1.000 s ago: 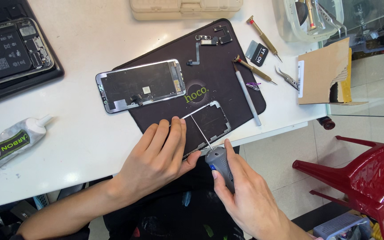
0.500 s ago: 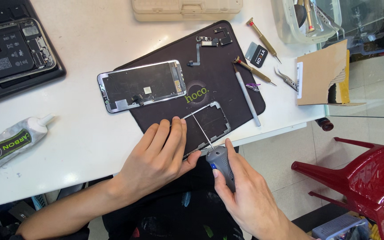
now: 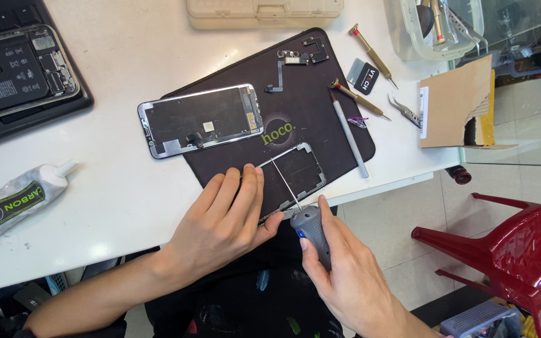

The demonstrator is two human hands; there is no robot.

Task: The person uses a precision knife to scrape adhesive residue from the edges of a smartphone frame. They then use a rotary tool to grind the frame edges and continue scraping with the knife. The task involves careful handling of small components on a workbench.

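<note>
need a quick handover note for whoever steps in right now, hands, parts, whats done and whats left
Left hand: flat on the thin metal frame, pinning it to the dark mat at the table's near edge.
Right hand: gripping a grey-handled tool, its thin shaft reaching across the frame.
Parts: phone screen lies back side up on the mat's left; small flex parts at the mat's top; grey spudger on the right; opened phone body far left; glue tube near left.
Done: phone is apart, screen off.
Left: frame work under way; nothing reassembled.
</note>
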